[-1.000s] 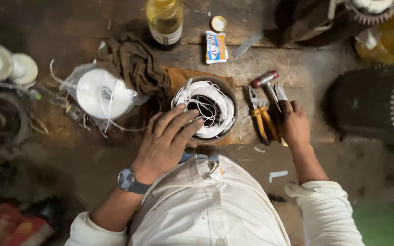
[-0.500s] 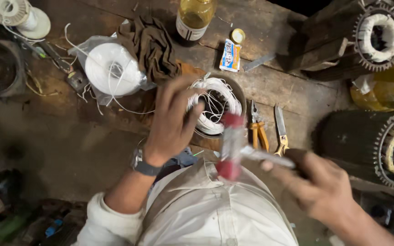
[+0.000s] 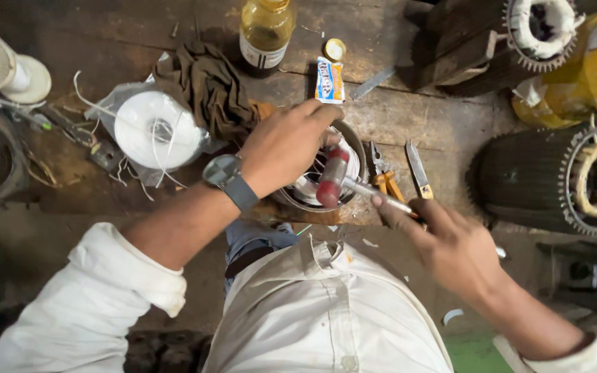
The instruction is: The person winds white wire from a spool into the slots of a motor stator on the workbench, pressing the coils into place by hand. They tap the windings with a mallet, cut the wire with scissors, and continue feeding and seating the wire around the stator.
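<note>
Left hand [image 3: 288,148] presses our round winding [image 3: 312,188] while our right hand [image 3: 454,245], at four o'clock, grips the hammer [image 3: 333,178]; tapping looks unfinished.

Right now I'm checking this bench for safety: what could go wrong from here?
The left hand rests on the wound stator, right beside the mallet held in the right hand, so a strike might catch the fingers. A missed blow could also damage the white windings. The glass bottle stands close behind and might be knocked over.
</note>
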